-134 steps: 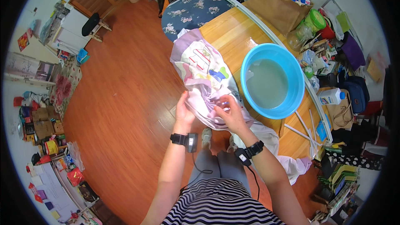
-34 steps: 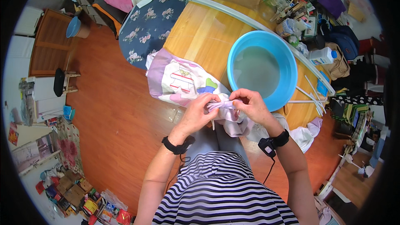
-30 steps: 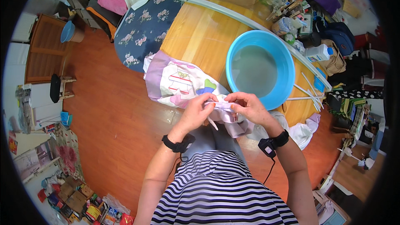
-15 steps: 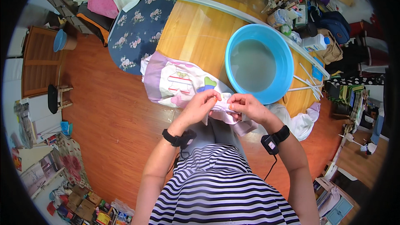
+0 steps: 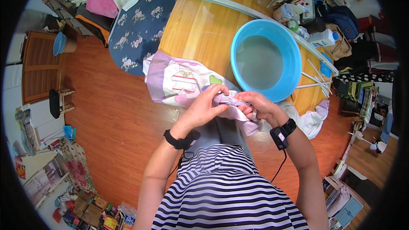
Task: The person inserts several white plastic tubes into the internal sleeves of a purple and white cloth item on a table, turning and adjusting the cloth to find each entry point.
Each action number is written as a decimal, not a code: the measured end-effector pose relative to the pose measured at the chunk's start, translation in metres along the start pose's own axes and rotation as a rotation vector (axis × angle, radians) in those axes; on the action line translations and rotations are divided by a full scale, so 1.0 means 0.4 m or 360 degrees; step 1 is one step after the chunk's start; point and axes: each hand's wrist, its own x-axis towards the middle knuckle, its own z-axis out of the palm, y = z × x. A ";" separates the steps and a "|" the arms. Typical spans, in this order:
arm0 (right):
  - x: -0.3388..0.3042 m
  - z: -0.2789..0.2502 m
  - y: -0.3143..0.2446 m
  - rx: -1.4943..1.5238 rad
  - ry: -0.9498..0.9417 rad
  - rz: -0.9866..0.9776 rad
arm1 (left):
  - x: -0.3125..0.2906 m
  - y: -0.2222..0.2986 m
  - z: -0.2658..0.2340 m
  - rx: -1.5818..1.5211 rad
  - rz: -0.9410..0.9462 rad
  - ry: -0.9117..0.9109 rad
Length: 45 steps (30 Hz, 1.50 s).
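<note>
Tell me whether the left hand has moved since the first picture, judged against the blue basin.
Yes. In view, the left hand has moved rightward, closer to the blue basin.

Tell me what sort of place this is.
Most likely a cluttered room in a home, though I can't tell which room. A wooden table holds a blue basin of cloudy liquid, a small black-topped stool stands to the left, and fabrics are heaped beyond.
</note>
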 end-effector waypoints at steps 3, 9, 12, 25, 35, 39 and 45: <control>-0.006 0.022 -0.001 -0.0019 0.0059 0.0030 | -0.003 -0.012 0.000 0.0261 0.0061 0.0005; -0.023 0.042 0.004 -0.0071 0.0106 -0.0154 | -0.006 0.017 0.035 0.0873 0.0495 0.0646; -0.032 0.049 0.011 -0.0161 0.0088 -0.0309 | -0.035 0.013 0.063 0.0986 0.0435 0.0587; -0.044 0.048 0.040 -0.0354 0.0153 -0.0547 | -0.036 -0.025 0.130 0.0486 0.0303 0.0680; -0.075 0.064 0.050 -0.0858 0.0440 -0.0864 | -0.036 -0.032 0.127 0.0489 0.0395 0.0605; -0.068 0.075 0.069 -0.0972 0.0538 -0.0982 | -0.047 -0.018 0.143 0.0244 0.0174 0.0696; -0.060 0.090 0.093 -0.1327 0.0774 -0.1172 | -0.045 -0.029 0.169 0.0251 0.0165 0.0894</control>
